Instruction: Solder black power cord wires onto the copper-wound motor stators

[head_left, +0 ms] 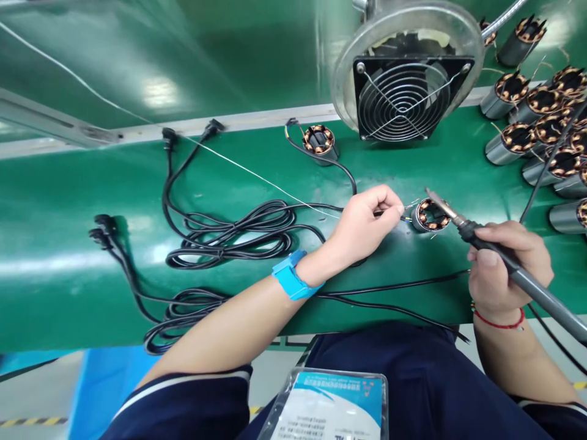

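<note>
My left hand (367, 220), with a blue strap on its wrist, is pinched shut on a thin wire lead beside a small motor stator (430, 215) with copper windings lying on the green bench. My right hand (504, 263) is wrapped round a soldering iron (499, 256). The iron's tip rests at the top of that stator. A thin solder wire (257, 174) runs across the bench from the upper left toward my left hand.
A round fume fan (403, 91) stands behind the stator. Several more stators (541, 122) are heaped at the right. Another stator (320, 142) lies at the back. Coiled black power cords (220, 235) lie to the left. A plastic badge holder (330, 406) lies on my lap.
</note>
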### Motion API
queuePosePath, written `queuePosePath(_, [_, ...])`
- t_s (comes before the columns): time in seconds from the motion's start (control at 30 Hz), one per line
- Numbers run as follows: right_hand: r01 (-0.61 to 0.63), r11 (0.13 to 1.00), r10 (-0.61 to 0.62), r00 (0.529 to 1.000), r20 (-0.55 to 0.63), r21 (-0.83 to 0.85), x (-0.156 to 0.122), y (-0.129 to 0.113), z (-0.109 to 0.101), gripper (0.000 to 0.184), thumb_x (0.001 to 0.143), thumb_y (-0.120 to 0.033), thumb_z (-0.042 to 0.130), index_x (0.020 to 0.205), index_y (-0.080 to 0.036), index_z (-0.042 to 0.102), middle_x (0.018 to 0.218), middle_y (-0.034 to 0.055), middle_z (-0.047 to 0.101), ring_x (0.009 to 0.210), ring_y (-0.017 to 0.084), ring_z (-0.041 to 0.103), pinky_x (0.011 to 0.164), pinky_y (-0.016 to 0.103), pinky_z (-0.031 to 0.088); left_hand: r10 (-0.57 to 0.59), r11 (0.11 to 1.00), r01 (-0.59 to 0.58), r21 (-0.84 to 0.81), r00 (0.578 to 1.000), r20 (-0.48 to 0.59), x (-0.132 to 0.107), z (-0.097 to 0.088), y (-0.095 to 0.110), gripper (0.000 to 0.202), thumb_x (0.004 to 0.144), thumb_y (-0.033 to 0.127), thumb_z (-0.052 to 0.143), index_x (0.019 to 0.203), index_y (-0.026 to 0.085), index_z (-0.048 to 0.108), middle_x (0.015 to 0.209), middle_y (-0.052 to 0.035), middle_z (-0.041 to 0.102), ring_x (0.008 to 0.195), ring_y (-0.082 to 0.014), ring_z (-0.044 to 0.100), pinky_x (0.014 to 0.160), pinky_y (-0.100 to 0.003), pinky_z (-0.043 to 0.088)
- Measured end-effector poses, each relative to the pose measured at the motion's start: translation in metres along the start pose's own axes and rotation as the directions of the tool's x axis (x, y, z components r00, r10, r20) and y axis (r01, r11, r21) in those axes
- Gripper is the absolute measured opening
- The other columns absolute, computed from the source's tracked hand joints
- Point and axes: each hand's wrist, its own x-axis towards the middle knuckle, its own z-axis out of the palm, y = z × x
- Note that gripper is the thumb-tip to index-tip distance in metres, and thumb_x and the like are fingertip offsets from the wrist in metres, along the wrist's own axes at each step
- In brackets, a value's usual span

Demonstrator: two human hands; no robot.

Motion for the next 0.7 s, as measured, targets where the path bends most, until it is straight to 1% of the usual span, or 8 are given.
queuePosePath(0.1, [0.038, 0.999, -0.038, 0.998, 0.049, 0.0, 0.0027, -0.0034, 0.0018, 0.017, 0.083, -0.018, 0.062, 0.097, -0.019, 0.069, 0.067, -0.0004, 0.061, 0.055, 0.012, 0.052, 0.048, 0.027, 0.041, 0.03, 0.999, -0.029, 0.04, 1.0, -0.005, 0.0003, -0.0001, -0.0009, 0.011, 0.08, 0.014, 0.054, 0.069, 0.017, 0.054, 0.063, 0.0037, 0.054, 0.057, -0.0069, 0.046, 0.054, -0.02, 0.036])
queuePosePath(0.2, [0.058, 0.998, -0.057, 0.998, 0.036, -0.018, 0.0039, -0.0046, 0.0026, 0.015, 0.082, -0.017, 0.062, 0.095, -0.018, 0.069, 0.067, 0.0, 0.062, 0.054, 0.011, 0.05, 0.047, 0.026, 0.04, 0.055, 0.997, -0.054, 0.048, 0.998, -0.011, 0.0005, 0.0, -0.001, 0.011, 0.08, 0.014, 0.053, 0.069, 0.017, 0.054, 0.063, 0.0038, 0.054, 0.057, -0.0069, 0.046, 0.054, -0.02, 0.036])
queuePosePath(0.27, [0.057, 0.998, -0.057, 0.997, 0.048, -0.006, 0.0038, -0.0047, 0.0021, 0.018, 0.08, -0.015, 0.062, 0.096, -0.018, 0.07, 0.068, 0.001, 0.063, 0.053, 0.011, 0.05, 0.046, 0.027, 0.039, 0.06, 0.997, -0.059, 0.049, 0.998, -0.012, 0.0003, 0.0, 0.0001, 0.011, 0.08, 0.014, 0.053, 0.069, 0.017, 0.054, 0.062, 0.0039, 0.053, 0.057, -0.007, 0.046, 0.054, -0.021, 0.036])
queuePosePath(0.4, [0.03, 0.999, -0.031, 0.995, 0.095, 0.013, 0.0031, -0.0055, 0.0006, 0.026, 0.078, -0.014, 0.063, 0.101, -0.023, 0.071, 0.069, 0.0014, 0.064, 0.054, 0.014, 0.051, 0.047, 0.03, 0.041, 0.06, 0.995, -0.059, 0.079, 0.998, -0.019, 0.0003, 0.0002, 0.0031, 0.013, 0.08, 0.013, 0.053, 0.068, 0.018, 0.052, 0.062, 0.0038, 0.052, 0.057, -0.0074, 0.045, 0.053, -0.021, 0.035])
queuePosePath(0.53, [0.048, 0.998, -0.05, 0.996, 0.068, 0.033, 0.0026, -0.0048, 0.0025, 0.024, 0.078, -0.015, 0.063, 0.1, -0.02, 0.071, 0.066, 0.0012, 0.062, 0.053, 0.013, 0.051, 0.046, 0.029, 0.041, 0.082, 0.991, -0.077, 0.109, 0.996, -0.037, 0.0009, 0.0004, 0.0051, 0.015, 0.079, 0.009, 0.053, 0.067, 0.018, 0.052, 0.063, 0.0036, 0.052, 0.058, -0.0077, 0.045, 0.054, -0.022, 0.035])
queuePosePath(0.63, [0.062, 0.998, -0.064, 0.997, 0.046, 0.032, 0.0027, -0.0039, 0.0046, 0.024, 0.079, -0.015, 0.062, 0.1, -0.02, 0.072, 0.065, 0.0009, 0.06, 0.052, 0.013, 0.05, 0.045, 0.029, 0.04, 0.096, 0.989, -0.091, 0.115, 0.995, -0.041, 0.001, 0.0005, 0.0054, 0.015, 0.079, 0.008, 0.053, 0.067, 0.018, 0.052, 0.063, 0.0037, 0.052, 0.059, -0.0079, 0.046, 0.055, -0.022, 0.035])
queuePosePath(0.7, [0.062, 0.997, -0.064, 0.996, 0.055, 0.037, 0.0029, -0.0043, 0.0047, 0.025, 0.079, -0.015, 0.062, 0.101, -0.02, 0.072, 0.065, 0.0013, 0.06, 0.053, 0.013, 0.05, 0.045, 0.029, 0.04, 0.099, 0.989, -0.094, 0.116, 0.994, -0.04, 0.0009, 0.0006, 0.0052, 0.014, 0.08, 0.009, 0.053, 0.068, 0.018, 0.053, 0.064, 0.0037, 0.053, 0.059, -0.0081, 0.046, 0.055, -0.022, 0.035])
